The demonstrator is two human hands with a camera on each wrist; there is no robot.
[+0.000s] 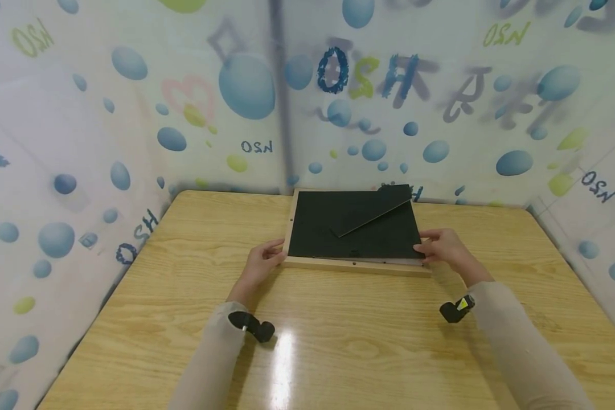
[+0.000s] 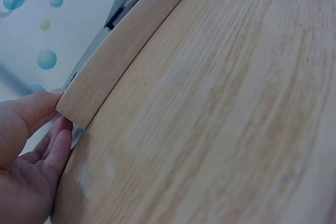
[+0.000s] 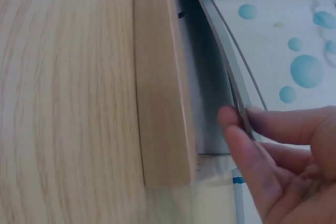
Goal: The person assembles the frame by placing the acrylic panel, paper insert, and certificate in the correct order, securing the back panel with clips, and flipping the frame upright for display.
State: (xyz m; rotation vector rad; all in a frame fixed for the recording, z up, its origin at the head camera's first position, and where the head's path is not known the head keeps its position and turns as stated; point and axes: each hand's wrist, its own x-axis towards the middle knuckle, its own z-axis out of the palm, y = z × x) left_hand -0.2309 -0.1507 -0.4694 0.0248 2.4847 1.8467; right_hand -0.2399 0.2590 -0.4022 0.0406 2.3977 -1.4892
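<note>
A wooden picture frame (image 1: 323, 263) lies face down on the table, with a black backing board (image 1: 312, 222) in its back. An easel leg (image 1: 384, 205) stands slightly raised from that board. At the near left corner my left hand (image 1: 263, 261) holds the frame, thumb along the upper edge and fingers at the side. My right hand (image 1: 443, 247) pinches the board's near right corner between thumb and fingers. In the right wrist view the board (image 3: 224, 59) is bent up, leaving a gap above the wooden rim (image 3: 160, 87). A pale surface shows inside the gap.
The wood-grain table (image 1: 348, 341) extends toward me and to both sides. Behind the frame rises a light wall covering (image 1: 307, 131) printed with blue and green dots and letters. Small black cameras (image 1: 456, 309) sit at both wrists.
</note>
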